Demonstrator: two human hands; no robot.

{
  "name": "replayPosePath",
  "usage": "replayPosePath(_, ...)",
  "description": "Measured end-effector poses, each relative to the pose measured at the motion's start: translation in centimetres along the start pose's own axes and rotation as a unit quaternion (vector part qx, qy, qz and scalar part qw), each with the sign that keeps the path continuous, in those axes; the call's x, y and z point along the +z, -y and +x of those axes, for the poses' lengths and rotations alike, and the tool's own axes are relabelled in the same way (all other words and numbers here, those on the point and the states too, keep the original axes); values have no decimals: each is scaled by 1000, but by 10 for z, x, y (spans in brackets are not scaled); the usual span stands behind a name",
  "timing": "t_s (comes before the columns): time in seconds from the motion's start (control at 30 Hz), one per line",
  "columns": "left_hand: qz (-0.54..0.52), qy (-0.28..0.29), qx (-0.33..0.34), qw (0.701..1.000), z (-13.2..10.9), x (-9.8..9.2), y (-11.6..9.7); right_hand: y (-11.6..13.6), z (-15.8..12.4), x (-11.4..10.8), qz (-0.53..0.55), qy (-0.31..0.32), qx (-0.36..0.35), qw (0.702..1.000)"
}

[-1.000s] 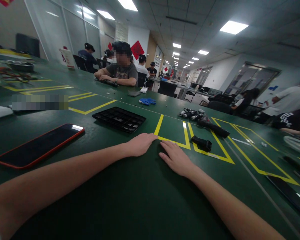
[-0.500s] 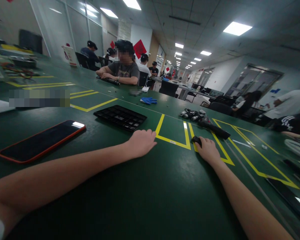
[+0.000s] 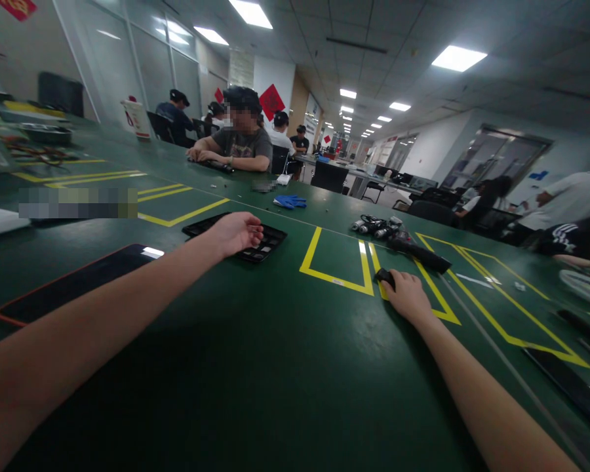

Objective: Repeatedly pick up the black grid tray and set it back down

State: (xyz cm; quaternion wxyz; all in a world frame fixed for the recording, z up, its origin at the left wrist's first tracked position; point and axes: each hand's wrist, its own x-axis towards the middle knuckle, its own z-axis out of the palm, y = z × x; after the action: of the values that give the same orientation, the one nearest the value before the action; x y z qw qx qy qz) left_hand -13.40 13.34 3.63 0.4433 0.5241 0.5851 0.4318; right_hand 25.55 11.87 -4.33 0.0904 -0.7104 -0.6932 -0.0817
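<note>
My left hand (image 3: 238, 234) hovers over a black compartmented tray (image 3: 271, 244), its palm turned partly up. Its fingers are curled in, and whatever may be between them is too small to make out. The hand and wrist hide part of the tray, where a few small pieces show in the cells. Farther right, my right hand (image 3: 409, 294) rests on the green table with its fingers closed round a small black object (image 3: 385, 276). That object sits by a yellow tape line, partly covered by the fingers.
A phone in an orange case (image 3: 98, 265) lies left, partly behind my left forearm. Blue gloves (image 3: 290, 202) lie beyond the tray. A bundle of metal-ended cables (image 3: 378, 227) and a long black piece (image 3: 417, 253) lie beyond my right hand. Across the table sits a person (image 3: 246, 141).
My left hand has moved left and away from me, from the table beside the tray to above it, and its palm has turned up. My right hand stays put.
</note>
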Motion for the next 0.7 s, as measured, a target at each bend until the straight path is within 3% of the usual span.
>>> replayPosePath(0.07, 100, -85, 4, 991, 9, -22, 1, 0, 0, 0, 3, 0, 3, 1000)
replayPosePath(0.17, 282, -161, 13, 946, 16, -41, 11, 0, 1, 1, 6, 1, 3, 1000)
replayPosePath(0.33, 557, -112, -33, 822, 21, -40, 25, -3, 0, 4, 1, -13, -4, 1000)
replayPosePath(0.4, 594, -92, -40, 798, 22, -36, 26, -4, 1, 5, 5, -19, -7, 1000)
replayPosePath(0.57, 591, -95, 5, 801, 13, -21, 32, 14, 5, 9, 90, -34, -29, 995)
replayPosePath(0.7, 501, -46, 124, 855, -7, 14, 39, 60, -5, 11, 234, -41, -105, 966)
